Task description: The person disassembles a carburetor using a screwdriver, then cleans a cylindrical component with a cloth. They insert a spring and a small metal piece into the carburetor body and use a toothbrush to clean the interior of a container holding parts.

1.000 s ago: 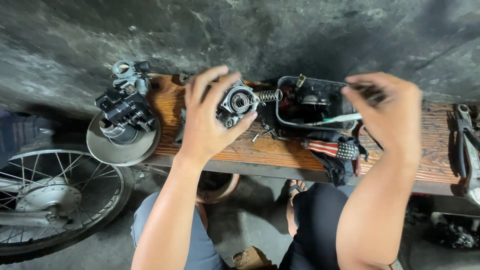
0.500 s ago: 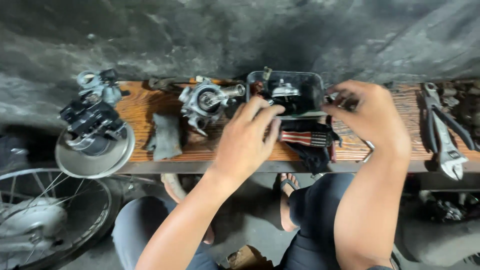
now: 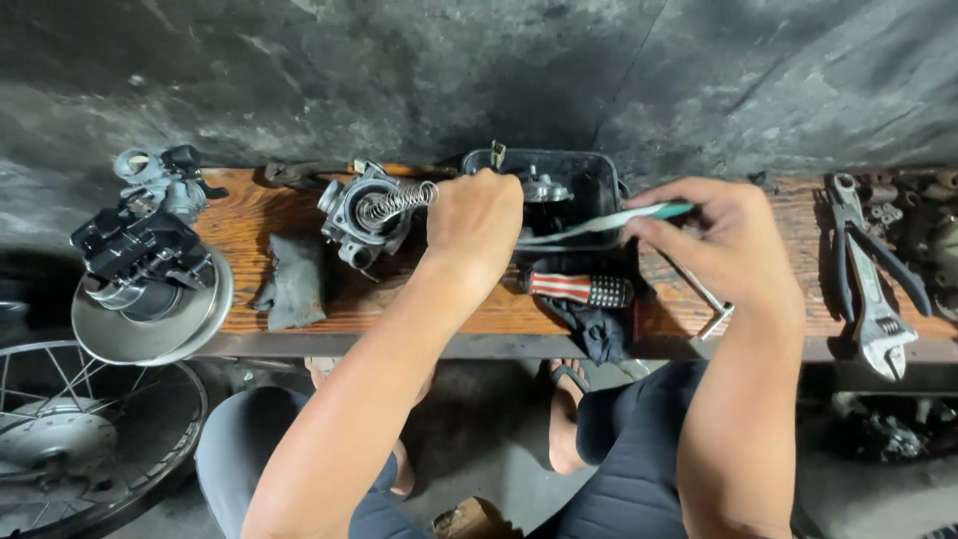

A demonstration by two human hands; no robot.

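My left hand (image 3: pixel 477 222) is curled into a fist at the left edge of a black plastic tray (image 3: pixel 599 172). Its fingers are hidden, so I cannot see what they grip. Just left of it a grey metal carburettor (image 3: pixel 357 218) lies on the wooden bench (image 3: pixel 239 225), with a coil spring (image 3: pixel 401 200) sticking out towards my knuckles. My right hand (image 3: pixel 733 245) pinches a white and teal toothbrush (image 3: pixel 599 222), held flat across the tray's front. Small metal parts lie inside the tray.
A red-and-white striped screwdriver handle (image 3: pixel 579 289) and a dark cloth (image 3: pixel 599 331) lie below the tray. A grey rag (image 3: pixel 294 281) lies at the left, beside an engine part on a metal disc (image 3: pixel 150 269). An adjustable wrench (image 3: pixel 880 304) lies at the right, a spoked wheel (image 3: pixel 70 439) on the floor.
My left hand has let go of the carburettor and moved right to the tray's edge. My right hand now holds the toothbrush out across the tray.
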